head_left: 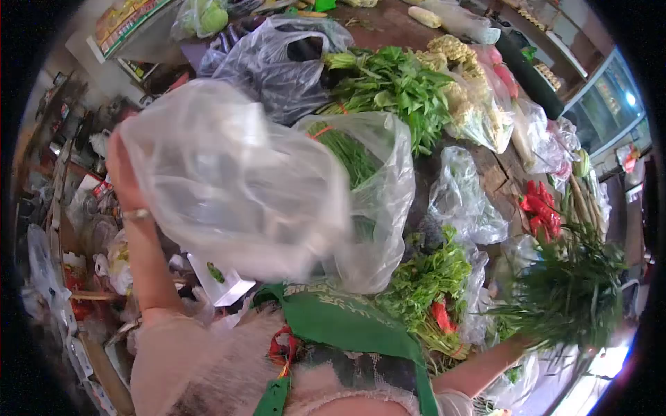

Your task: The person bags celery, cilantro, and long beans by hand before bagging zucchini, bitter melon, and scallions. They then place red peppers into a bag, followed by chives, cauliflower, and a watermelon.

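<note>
At the left, my left hand (123, 170) is raised and closed on the edge of a clear plastic bag (236, 180), which billows out and is blurred by motion. On the far right, my right hand (526, 341) reaches out, holding a bunch of long-leaved greens (572, 295); the leaves hide most of its fingers. Behind the raised bag stands another clear bag (392, 208) with thin green stalks (347, 149) tied by a red band. Leafy celery-like greens (430, 277) lie between my body and the table.
Across the table lie a leafy green bundle (395, 87), a bag of pale knobbly produce (479, 104), red peppers (540, 208) and a crumpled clear bag (461, 194). A dark translucent bag (277, 69) sits at the back. Cluttered shelves (62, 180) line the left side.
</note>
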`<move>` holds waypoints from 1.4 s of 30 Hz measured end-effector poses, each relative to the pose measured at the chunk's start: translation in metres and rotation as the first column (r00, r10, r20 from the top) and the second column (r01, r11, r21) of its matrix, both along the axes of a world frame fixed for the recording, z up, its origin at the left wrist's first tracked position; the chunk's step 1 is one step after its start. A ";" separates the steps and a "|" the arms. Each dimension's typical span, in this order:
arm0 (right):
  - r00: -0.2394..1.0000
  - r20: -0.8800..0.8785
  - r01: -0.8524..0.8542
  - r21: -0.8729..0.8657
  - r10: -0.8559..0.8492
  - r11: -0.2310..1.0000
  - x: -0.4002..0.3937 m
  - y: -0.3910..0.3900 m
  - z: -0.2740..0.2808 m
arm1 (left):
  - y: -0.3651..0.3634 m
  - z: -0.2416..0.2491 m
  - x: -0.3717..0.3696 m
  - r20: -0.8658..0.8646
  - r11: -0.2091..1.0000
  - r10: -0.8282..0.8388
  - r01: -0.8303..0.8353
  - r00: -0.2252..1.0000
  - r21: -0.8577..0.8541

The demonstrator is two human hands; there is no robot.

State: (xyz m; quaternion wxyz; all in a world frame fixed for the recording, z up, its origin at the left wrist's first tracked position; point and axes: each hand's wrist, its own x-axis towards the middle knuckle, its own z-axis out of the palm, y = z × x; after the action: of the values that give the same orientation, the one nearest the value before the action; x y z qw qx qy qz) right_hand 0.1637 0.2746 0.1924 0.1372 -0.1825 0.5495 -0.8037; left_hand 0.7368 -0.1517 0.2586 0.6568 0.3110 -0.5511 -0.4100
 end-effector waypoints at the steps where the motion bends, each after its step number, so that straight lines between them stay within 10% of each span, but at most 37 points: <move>1: 0.999 0.021 -0.038 -0.008 0.039 0.999 0.012 -0.011 -0.001 | -0.007 0.017 0.017 -0.252 0.970 -0.044 0.102 0.967 0.222; 3: 0.993 0.057 -0.102 -0.038 0.104 0.994 0.019 -0.047 0.003 | 0.000 0.042 0.020 -0.349 0.969 0.241 -0.202 0.905 0.145; 6: 0.977 0.092 -0.185 -0.083 0.192 0.979 -0.011 -0.088 0.010 | -0.010 0.050 0.058 -0.240 0.974 0.225 -0.218 0.944 0.057; 8: 0.961 0.115 -0.239 -0.118 0.253 0.964 -0.012 -0.123 0.014 | -0.025 0.041 0.068 0.229 0.828 0.522 -0.424 0.822 -0.366; 11: 0.927 0.145 -0.317 -0.184 0.345 0.930 -0.005 -0.164 0.017 | 0.005 0.014 -0.054 0.489 0.945 0.316 -0.223 0.813 -0.240; 12: 0.915 0.151 -0.341 -0.207 0.374 0.917 0.000 -0.169 0.017 | -0.007 -0.004 -0.072 0.655 0.773 0.508 0.038 0.559 -0.633; 14: 0.890 0.157 -0.383 -0.252 0.428 0.889 0.161 -0.151 0.011 | -0.002 -0.061 -0.112 0.769 0.934 0.065 0.234 0.636 -0.272; 15: 0.877 0.157 -0.402 -0.276 0.453 0.873 0.155 -0.204 0.021 | 0.007 -0.074 -0.130 0.896 0.952 0.118 0.208 0.427 -0.224; 17: 0.853 0.151 -0.434 -0.326 0.499 0.840 0.160 -0.250 0.028 | -0.071 -0.214 -0.125 0.923 0.899 0.238 0.290 0.302 -0.327; 22: 0.794 -0.038 -0.608 -0.042 0.607 0.793 0.177 -0.284 0.024 | -0.040 -0.156 -0.145 0.887 0.978 -0.032 0.198 0.460 -0.067; 25: 0.779 -0.225 -0.453 0.444 0.585 0.773 0.173 -0.293 0.028 | -0.043 -0.115 -0.157 0.775 0.967 -0.232 0.223 0.588 0.120; 28: 0.360 -0.568 -0.003 0.792 0.740 0.610 0.165 -0.315 -0.001 | -0.054 -0.098 -0.170 0.296 0.756 -0.644 0.528 0.705 0.387; 31: 0.358 -0.631 0.048 0.749 0.688 0.661 0.161 -0.332 -0.096 | -0.058 -0.084 -0.178 0.082 0.618 -0.730 0.604 0.678 0.503; 35: 0.557 -0.410 -0.017 0.864 0.722 0.504 0.151 -0.328 -0.092 | -0.049 -0.068 -0.169 0.232 0.618 -0.758 0.557 0.610 0.555; 39: 0.685 -0.196 -0.509 0.560 0.701 0.654 0.128 -0.342 -0.088 | -0.051 -0.070 -0.160 0.168 0.556 -0.809 0.644 0.563 0.525; 42: 0.718 -0.496 -0.129 0.595 0.489 0.794 0.113 -0.374 -0.091 | -0.053 -0.072 -0.168 0.104 0.541 -0.816 0.688 0.568 0.484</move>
State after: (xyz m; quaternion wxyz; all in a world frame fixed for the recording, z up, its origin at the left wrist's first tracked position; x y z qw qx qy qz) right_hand 0.2769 -0.0990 0.1016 0.1281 -0.4878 0.7180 -0.4796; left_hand 0.5688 -0.2043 0.1862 0.2373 0.2250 -0.6352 -0.6997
